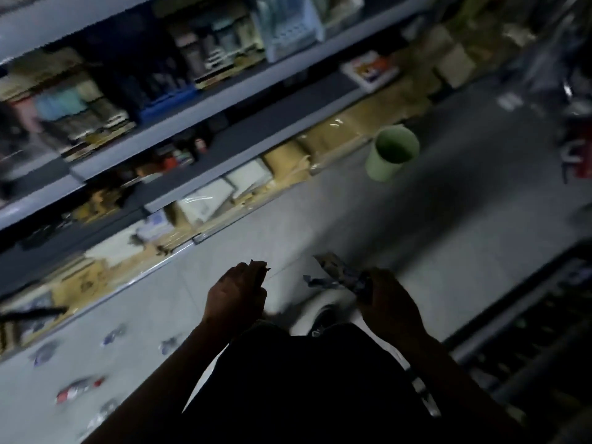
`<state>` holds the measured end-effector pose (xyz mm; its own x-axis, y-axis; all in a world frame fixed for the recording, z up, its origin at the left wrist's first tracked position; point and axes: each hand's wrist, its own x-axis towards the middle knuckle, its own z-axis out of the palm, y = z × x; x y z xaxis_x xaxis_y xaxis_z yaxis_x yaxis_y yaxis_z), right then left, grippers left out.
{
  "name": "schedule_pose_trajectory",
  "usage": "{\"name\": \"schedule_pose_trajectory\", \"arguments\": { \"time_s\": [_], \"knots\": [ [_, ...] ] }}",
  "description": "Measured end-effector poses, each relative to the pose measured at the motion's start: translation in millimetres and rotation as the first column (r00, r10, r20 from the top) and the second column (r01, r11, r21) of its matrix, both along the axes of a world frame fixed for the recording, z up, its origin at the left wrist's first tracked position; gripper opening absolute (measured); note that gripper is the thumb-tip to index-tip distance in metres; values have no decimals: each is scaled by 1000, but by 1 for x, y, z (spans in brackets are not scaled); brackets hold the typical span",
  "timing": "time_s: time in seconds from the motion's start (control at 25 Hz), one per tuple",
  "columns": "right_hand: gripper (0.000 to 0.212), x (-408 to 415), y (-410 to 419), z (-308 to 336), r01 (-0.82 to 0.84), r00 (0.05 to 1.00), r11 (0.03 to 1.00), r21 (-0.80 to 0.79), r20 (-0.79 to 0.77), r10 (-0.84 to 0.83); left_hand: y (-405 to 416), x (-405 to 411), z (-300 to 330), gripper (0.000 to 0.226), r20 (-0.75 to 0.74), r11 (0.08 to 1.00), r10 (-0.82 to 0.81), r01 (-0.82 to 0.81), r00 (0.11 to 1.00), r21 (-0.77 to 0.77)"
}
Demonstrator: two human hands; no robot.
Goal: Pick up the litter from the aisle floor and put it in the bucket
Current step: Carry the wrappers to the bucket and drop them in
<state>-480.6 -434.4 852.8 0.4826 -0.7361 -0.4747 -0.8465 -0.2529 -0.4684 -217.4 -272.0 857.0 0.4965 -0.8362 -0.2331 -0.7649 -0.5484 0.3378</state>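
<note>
While the green bucket [392, 152] stood well ahead up the aisle, the right hand [389, 302] clutched crumpled wrappers [336, 277] and the left hand [235, 291] pinched a small dark scrap [260, 263], apparently for one trip, other wrappers [80, 390] lying behind.

The bucket [392, 152] looks like matt pale-green plastic, smooth-walled. The floor [352, 219] is smooth pale tile with a dull sheen, and the wrapper [336, 278] in the right hand [389, 302] looks crinkled and slightly glossy (blur hides finer texture). The shelves [192, 123] look like painted grey metal.
</note>
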Motion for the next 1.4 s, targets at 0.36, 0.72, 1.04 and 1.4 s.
{"name": "schedule_pose_trajectory", "arguments": {
  "time_s": [0.36, 0.72, 1.04, 1.4],
  "knots": [
    [43, -84, -20, -6, 395, 919, 918, 25, -28, -394, -149, -43, -7, 42, -50, 923, -383, 384, 922, 5],
    [46, -69, -70, -9, 622, 781, 783, 14, -79, -619, -283, -16, -35, 50, -8, 657, -751, 748, 660, 99],
    [42, -94, -174, -18, 692, 718, 720, 42, -136, -683, -432, -48, -42, 50, 10, 620, -784, 784, 620, 11],
    [48, -137, -386, -15, 559, 829, 822, 110, -69, -554, -547, -89, -46, 48, -31, 748, -662, 663, 749, 25]
  ]
}}
